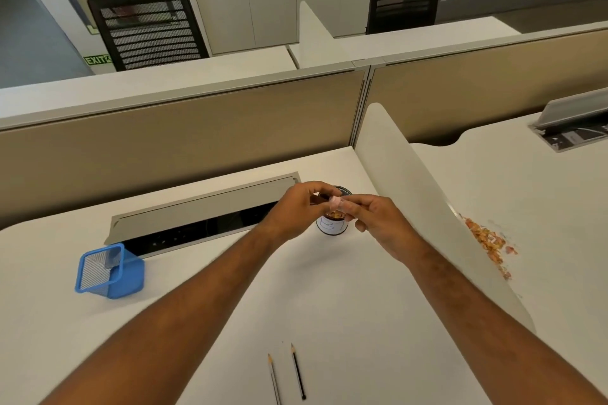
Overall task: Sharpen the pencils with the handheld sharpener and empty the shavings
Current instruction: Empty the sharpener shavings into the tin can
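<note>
The hands hide most of the small jar [332, 227]; its rim and the shavings [335, 215] inside barely show; both hands meet directly above the jar, the left hand [297, 207] and right hand [378, 220] pinching a pink sharpener [336, 204] between them; the jar's white label bears blue handwriting, illegible; two pencils [297, 371] lie well nearer the person than the jar, one cut off by the frame.

one head-worn wide view looks forward and down, close over the desk [345, 299].
</note>
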### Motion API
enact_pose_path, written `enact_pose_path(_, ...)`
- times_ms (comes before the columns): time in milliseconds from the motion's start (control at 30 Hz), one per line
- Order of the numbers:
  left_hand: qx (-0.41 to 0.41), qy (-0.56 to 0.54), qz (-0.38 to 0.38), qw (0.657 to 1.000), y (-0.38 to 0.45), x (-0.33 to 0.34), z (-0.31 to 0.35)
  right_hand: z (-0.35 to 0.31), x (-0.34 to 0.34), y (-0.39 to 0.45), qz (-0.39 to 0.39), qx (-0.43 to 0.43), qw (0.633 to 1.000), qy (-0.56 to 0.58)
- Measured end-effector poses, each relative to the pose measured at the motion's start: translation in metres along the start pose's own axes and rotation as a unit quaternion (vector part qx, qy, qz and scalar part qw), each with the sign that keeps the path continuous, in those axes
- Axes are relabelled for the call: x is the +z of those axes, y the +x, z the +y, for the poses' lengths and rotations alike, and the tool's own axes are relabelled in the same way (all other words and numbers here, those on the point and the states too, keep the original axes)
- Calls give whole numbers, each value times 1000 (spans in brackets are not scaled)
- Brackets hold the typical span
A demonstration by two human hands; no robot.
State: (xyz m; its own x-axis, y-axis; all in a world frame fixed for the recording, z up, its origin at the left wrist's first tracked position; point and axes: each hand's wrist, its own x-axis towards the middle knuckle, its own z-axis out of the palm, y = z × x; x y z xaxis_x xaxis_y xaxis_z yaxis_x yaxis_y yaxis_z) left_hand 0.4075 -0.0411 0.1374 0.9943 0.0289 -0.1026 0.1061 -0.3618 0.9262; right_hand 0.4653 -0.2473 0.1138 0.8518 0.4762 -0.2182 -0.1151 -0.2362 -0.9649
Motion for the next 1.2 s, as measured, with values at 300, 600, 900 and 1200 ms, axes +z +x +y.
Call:
enact_pose_path(300, 2, 7, 30, 1000, 28, 16, -17, 6, -10, 21, 18, -6, 1000, -23)
enact_pose_path(600, -20, -12, 48, 999, 36, 21, -25, 1, -15, 25, 29, 3, 999, -45)
enact_pose_path(900, -20, -40, 58, 997, 40, 15, -23, 13, -25, 27, 68, 28, 994, -87)
enact_pose_path(1200, 25, 144, 59, 988, 42, 15, -21, -3, -10, 20, 24, -108, 906, -409)
